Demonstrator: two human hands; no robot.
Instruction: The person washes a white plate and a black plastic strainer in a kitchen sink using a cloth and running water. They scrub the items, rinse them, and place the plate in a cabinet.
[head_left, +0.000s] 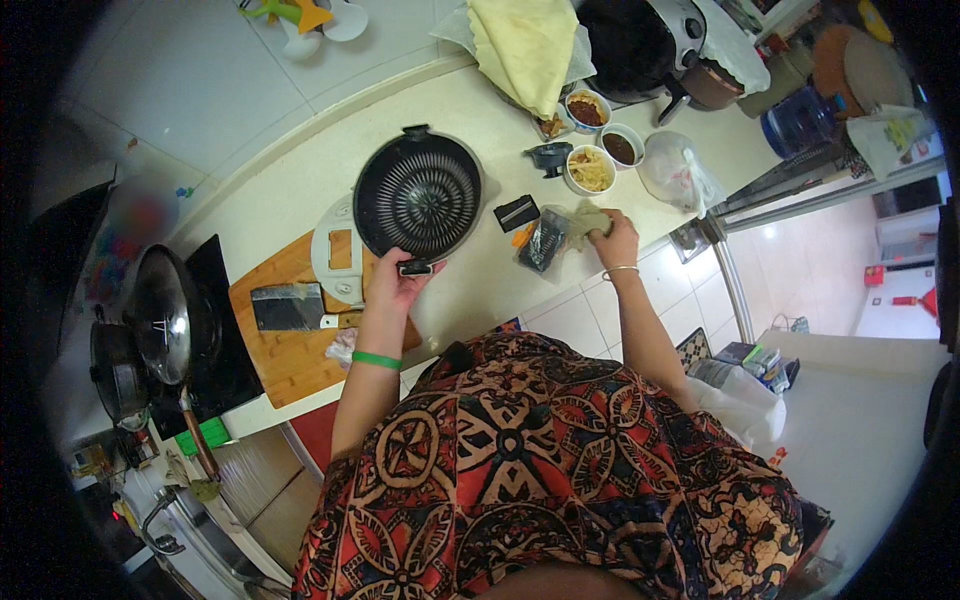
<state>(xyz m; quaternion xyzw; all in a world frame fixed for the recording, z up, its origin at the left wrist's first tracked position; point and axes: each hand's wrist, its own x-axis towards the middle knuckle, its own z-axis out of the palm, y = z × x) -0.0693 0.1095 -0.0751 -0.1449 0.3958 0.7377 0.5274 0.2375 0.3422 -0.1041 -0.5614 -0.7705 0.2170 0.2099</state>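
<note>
My left hand (391, 283) grips the near handle of a round black plastic strainer basket (418, 193) with slotted ribs. Under the basket's left side lies a white plastic slicer frame (325, 259), partly hidden. A crumpled greyish-green cloth (589, 220) is pinched in my right hand (618, 241) above the counter. Just left of that cloth lies a clear plastic bag (547, 244) with black slicer blade inserts in it. An orange plastic piece (523, 235) and a black blade insert (517, 214) are beside the bag.
A cleaver (286, 307) rests on a wooden cutting board (289, 379) at left, near a lidded pan (161, 315) on the cooktop. Small food bowls (590, 171), a black plastic holder (551, 157), a knotted plastic bag (679, 172) and an air fryer (626, 45) stand to the right.
</note>
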